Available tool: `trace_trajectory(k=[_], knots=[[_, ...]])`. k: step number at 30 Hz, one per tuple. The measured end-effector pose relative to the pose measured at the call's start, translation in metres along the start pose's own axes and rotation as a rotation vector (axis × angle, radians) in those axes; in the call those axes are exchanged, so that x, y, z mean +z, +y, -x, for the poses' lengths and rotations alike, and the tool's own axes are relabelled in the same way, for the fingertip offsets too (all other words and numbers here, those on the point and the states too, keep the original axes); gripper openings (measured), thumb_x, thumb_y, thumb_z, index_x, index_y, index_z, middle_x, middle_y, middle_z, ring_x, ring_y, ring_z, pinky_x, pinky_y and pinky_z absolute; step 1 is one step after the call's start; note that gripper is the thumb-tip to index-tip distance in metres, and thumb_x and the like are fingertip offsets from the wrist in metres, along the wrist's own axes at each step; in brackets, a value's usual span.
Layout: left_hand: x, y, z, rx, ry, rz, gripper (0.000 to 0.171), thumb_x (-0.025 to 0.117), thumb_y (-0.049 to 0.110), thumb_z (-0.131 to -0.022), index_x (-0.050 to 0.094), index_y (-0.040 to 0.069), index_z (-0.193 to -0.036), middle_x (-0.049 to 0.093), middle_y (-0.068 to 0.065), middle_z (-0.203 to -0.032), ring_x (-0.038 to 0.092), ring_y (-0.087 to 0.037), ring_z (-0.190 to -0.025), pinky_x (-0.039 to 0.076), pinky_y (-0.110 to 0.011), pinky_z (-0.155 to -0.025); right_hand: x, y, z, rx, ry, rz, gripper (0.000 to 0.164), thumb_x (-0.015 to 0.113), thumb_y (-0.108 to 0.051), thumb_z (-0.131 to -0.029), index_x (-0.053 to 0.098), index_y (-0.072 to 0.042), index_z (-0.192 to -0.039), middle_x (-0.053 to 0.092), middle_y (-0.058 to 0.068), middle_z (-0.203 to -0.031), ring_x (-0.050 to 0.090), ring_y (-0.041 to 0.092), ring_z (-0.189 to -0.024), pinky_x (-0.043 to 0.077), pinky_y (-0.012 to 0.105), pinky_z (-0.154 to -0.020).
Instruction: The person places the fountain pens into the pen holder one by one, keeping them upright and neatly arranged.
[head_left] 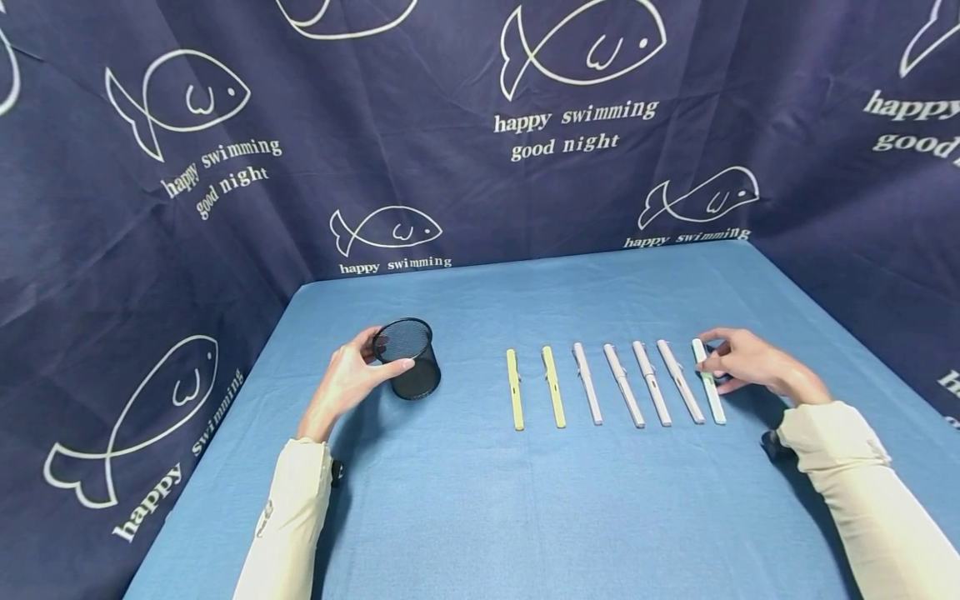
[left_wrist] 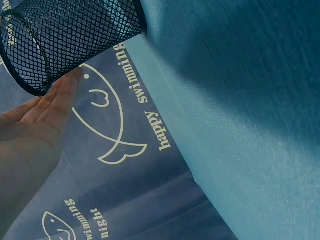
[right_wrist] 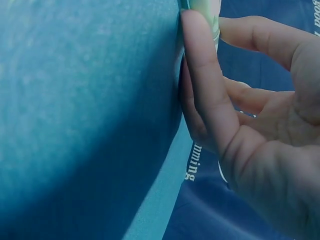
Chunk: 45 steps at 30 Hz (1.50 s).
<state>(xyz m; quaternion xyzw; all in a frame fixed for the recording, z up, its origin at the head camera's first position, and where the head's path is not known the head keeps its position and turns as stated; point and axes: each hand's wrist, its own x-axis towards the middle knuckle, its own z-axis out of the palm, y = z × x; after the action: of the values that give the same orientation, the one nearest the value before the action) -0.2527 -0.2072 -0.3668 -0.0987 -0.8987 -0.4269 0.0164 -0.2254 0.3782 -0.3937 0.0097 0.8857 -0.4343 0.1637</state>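
Observation:
My left hand holds a black mesh pen holder at the left, its thumb over the near side of the rim and the other fingers behind. In the left wrist view, fingers lie against the mesh wall of the holder. At the right end of a row of pens, my right hand pinches a pale green pen that lies on the cloth. Only one end of that pen shows in the right wrist view, between thumb and fingers.
Left of the green pen lie several pale pink pens and two yellow pens, side by side. They rest on a blue cloth-covered table. A dark curtain with fish prints stands around the back and sides.

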Motion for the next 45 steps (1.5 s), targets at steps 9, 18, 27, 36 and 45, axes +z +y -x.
trace_trajectory(k=[9, 18, 27, 36, 45], knots=[[0.000, -0.001, 0.000, -0.001, -0.003, 0.001, 0.092, 0.086, 0.047, -0.083, 0.046, 0.001, -0.152, 0.062, -0.021, -0.138, 0.060, -0.036, -0.127, 0.047, -0.052, -0.106, 0.002, 0.004, 0.004, -0.030, 0.016, -0.041, 0.069, 0.065, -0.001, -0.097, 0.024, 0.020, -0.148, 0.055, 0.025, -0.109, 0.063, 0.023, -0.089, 0.063, 0.041, -0.073], [0.000, -0.001, 0.001, -0.014, -0.005, -0.007, 0.094, 0.086, 0.048, -0.083, 0.044, 0.001, -0.153, 0.061, -0.021, -0.140, 0.060, -0.036, -0.127, 0.047, -0.052, -0.107, 0.001, 0.006, 0.005, -0.064, 0.041, -0.062, 0.066, 0.061, 0.003, -0.097, 0.023, 0.021, -0.148, 0.056, 0.019, -0.104, 0.062, 0.019, -0.086, 0.063, 0.040, -0.073], [0.000, -0.001, -0.001, -0.005, 0.005, -0.020, 0.094, 0.086, 0.047, -0.083, 0.044, 0.000, -0.153, 0.062, -0.021, -0.137, 0.062, -0.035, -0.125, 0.046, -0.051, -0.106, -0.002, 0.006, 0.007, -0.145, 0.084, -0.108, 0.061, 0.057, 0.005, -0.100, 0.024, 0.018, -0.150, 0.056, 0.020, -0.104, 0.065, 0.013, -0.084, 0.063, 0.041, -0.073], [0.000, -0.001, -0.003, 0.007, 0.012, -0.006, 0.094, 0.086, 0.047, -0.082, 0.045, 0.000, -0.152, 0.063, -0.021, -0.136, 0.062, -0.036, -0.125, 0.046, -0.051, -0.106, -0.001, -0.006, 0.007, -0.186, 0.132, -0.133, 0.058, 0.056, 0.004, -0.102, 0.028, 0.013, -0.151, 0.054, 0.019, -0.105, 0.066, 0.014, -0.081, 0.063, 0.041, -0.072], [0.001, -0.003, -0.001, -0.008, 0.010, 0.002, 0.095, 0.086, 0.048, -0.082, 0.045, 0.002, -0.153, 0.063, -0.019, -0.138, 0.062, -0.034, -0.126, 0.046, -0.050, -0.107, 0.004, -0.011, 0.008, -0.281, 0.211, -0.158, 0.060, 0.061, 0.004, -0.100, 0.030, 0.011, -0.151, 0.055, 0.016, -0.102, 0.067, 0.010, -0.081, 0.063, 0.041, -0.069]])
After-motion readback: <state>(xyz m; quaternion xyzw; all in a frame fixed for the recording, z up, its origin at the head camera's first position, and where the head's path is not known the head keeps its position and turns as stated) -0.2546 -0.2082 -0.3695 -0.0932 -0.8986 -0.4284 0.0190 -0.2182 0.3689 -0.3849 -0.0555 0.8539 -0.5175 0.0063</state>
